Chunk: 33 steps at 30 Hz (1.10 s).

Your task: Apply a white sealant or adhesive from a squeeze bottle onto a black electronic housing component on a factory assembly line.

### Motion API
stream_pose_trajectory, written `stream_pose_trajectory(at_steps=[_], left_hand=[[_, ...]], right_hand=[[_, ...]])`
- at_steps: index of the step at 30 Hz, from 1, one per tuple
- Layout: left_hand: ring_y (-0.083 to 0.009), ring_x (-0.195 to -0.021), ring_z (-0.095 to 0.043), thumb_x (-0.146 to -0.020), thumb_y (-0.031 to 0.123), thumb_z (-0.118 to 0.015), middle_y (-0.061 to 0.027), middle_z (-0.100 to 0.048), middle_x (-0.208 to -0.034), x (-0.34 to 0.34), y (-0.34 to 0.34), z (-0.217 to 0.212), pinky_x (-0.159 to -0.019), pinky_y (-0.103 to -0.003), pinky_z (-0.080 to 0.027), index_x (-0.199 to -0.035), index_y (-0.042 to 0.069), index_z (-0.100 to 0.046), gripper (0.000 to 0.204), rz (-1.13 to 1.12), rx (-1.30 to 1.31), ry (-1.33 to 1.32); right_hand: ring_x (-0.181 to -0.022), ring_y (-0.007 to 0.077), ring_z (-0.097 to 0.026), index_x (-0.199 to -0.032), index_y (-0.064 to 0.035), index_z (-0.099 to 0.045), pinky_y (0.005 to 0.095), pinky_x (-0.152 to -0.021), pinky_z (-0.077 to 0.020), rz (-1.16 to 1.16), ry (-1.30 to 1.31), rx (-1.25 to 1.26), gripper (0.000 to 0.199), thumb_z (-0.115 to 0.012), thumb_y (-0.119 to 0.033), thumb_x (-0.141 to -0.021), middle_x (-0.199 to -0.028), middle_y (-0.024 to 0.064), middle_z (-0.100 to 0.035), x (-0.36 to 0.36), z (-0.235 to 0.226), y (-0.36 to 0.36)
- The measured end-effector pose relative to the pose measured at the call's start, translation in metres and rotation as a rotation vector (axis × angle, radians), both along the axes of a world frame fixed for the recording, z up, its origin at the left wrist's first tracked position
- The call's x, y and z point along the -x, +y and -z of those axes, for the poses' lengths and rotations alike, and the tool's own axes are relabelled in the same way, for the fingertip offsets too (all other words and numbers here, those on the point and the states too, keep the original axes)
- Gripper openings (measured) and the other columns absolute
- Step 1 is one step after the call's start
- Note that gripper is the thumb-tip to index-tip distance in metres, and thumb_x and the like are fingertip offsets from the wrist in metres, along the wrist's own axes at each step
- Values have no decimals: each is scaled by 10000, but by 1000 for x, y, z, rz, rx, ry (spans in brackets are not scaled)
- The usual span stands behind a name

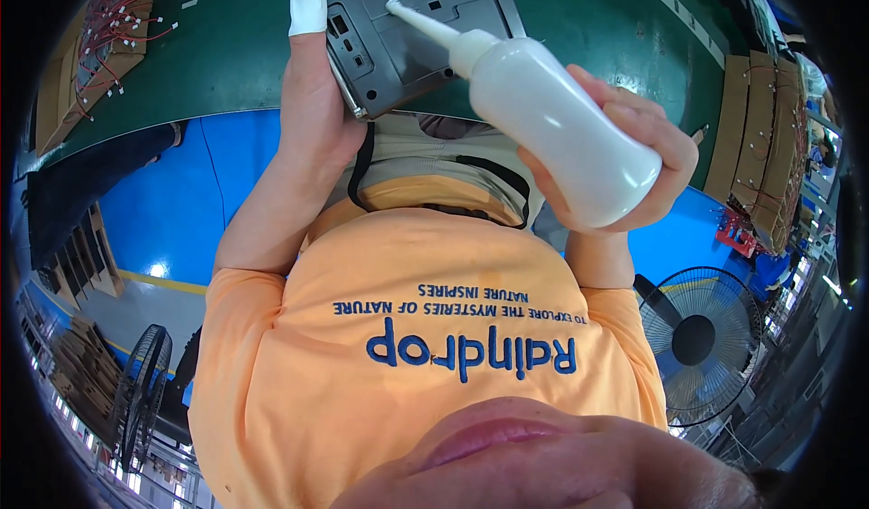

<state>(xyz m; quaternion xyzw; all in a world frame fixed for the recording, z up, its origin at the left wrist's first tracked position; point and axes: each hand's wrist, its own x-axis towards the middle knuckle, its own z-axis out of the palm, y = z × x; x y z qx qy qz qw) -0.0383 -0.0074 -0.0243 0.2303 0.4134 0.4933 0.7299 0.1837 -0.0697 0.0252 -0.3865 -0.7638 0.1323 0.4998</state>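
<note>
My left hand (317, 120) grips the left edge of a dark grey plastic housing (425, 52), its thumb wrapped in white tape or a finger cover. Small ports and holes show in the housing's face. In my right hand (647, 138) is a white squeeze bottle (552, 120), tilted with its long nozzle pointing up and left over the housing. White material sits at the nozzle's tip; whether the tip touches the housing I cannot tell. The fingers of my left hand are mostly hidden behind the housing.
A green worktable (226, 47) lies beneath the housing. Cardboard boxes (54, 101) with red wires and white connectors stand at the left, and more boxes (747, 138) at the right. Standing fans (695, 339) are on both sides, above a blue floor (172, 206).
</note>
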Motion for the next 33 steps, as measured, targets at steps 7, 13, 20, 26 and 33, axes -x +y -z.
stream_pose_trajectory(at_steps=[7,13,20,26,33], left_hand=[[-270,-1108,-607,-935,624,-379,-131,-580,-1246,-3,0,-2,-931,-455,-515,-1314,76,-469,672,1,-31,-5],[-268,-1117,-603,-941,613,-377,-140,-576,-1250,-2,0,-2,-949,-446,-510,-1327,69,-448,670,30,-70,-9],[-249,-1096,-615,-943,619,-366,-124,-589,-1236,-4,-1,-5,-940,-424,-510,-1308,73,-474,666,15,-15,-18],[-241,-1079,-626,-911,666,-384,-113,-614,-1196,-6,-5,-11,-929,-428,-517,-1292,87,-490,701,57,-12,-18],[-245,-1080,-626,-879,701,-406,-127,-605,-1207,-5,-6,-4,-914,-432,-527,-1291,85,-489,746,61,-17,-2]], right_hand=[[-962,289,-671,-1141,-17,-427,333,-828,-543,95,-5,-53,699,-891,-131,-632,-1046,236,-650,2,3,-1],[-965,294,-670,-1138,-11,-428,336,-839,-538,27,-4,-1,701,-892,-136,-628,-1041,232,-650,0,1,-5],[-964,280,-667,-1142,-5,-431,326,-826,-534,16,16,-33,700,-890,-143,-632,-1055,241,-649,0,-3,-4],[-971,276,-663,-1151,-12,-433,326,-826,-530,-18,-28,-49,701,-888,-134,-631,-1047,244,-655,4,0,1],[-942,272,-668,-1153,-15,-420,316,-809,-531,30,32,-51,709,-886,-116,-628,-1037,233,-657,5,-2,1]])
